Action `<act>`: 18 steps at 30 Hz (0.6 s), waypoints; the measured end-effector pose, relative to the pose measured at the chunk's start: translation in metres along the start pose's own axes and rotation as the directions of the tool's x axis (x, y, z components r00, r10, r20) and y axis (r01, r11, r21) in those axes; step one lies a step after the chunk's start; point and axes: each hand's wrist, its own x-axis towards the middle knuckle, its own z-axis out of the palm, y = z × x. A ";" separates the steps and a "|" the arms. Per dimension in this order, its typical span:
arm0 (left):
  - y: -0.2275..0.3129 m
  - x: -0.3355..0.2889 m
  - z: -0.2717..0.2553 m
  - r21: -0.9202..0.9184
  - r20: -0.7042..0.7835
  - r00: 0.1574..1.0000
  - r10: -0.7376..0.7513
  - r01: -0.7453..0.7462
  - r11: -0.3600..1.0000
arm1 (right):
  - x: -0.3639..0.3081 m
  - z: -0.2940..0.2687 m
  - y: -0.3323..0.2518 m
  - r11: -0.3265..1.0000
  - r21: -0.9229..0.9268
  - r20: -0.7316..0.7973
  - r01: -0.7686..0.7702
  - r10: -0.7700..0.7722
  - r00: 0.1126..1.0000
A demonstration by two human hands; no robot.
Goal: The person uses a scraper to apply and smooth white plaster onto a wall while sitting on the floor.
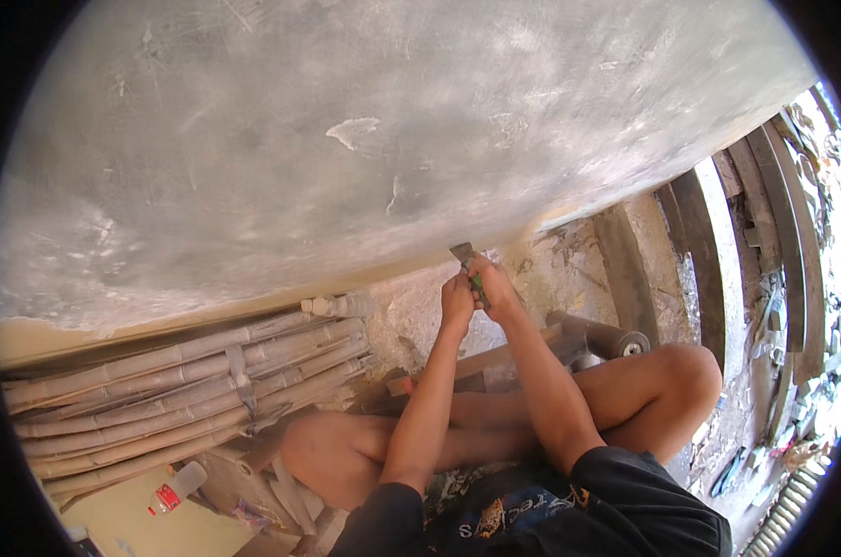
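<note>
Scraper (463,252) juts out by the wall's (281,167) lower edge; whether its blade touches is unclear. The right hand (497,290) is clamped on its green handle; the left hand (457,303) curls against it, and I cannot tell whether it grips. Bamboo poles (151,379) crowd the wall's lower left edge, a bottle (175,488) lying beyond them. A brown cylinder (611,336) sits between arms and right knee (690,371); planks (705,246) stand farther right.

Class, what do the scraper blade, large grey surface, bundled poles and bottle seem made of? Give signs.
Scraper blade: probably metal, flat, dull grey.
Grey surface: perhaps cement or plaster, mottled, with pale scuffs.
Bundled poles: apparently bamboo, dry-looking, with ringed joints.
Bottle: likely plastic, translucent body.
</note>
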 end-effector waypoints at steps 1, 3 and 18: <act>0.002 0.005 0.001 0.006 0.018 1.000 0.016 -0.016 1.000 | 0.014 -0.004 0.004 1.000 -0.005 0.025 0.017 -0.017 1.000; 0.003 0.005 0.005 0.011 0.046 0.999 0.028 -0.029 1.000 | 0.014 -0.006 0.002 0.999 -0.008 0.040 0.037 -0.037 0.999; 0.001 -0.013 -0.010 -0.461 -0.010 0.989 -0.146 0.126 0.879 | 0.005 0.005 0.027 0.969 0.173 0.100 -0.176 0.160 0.982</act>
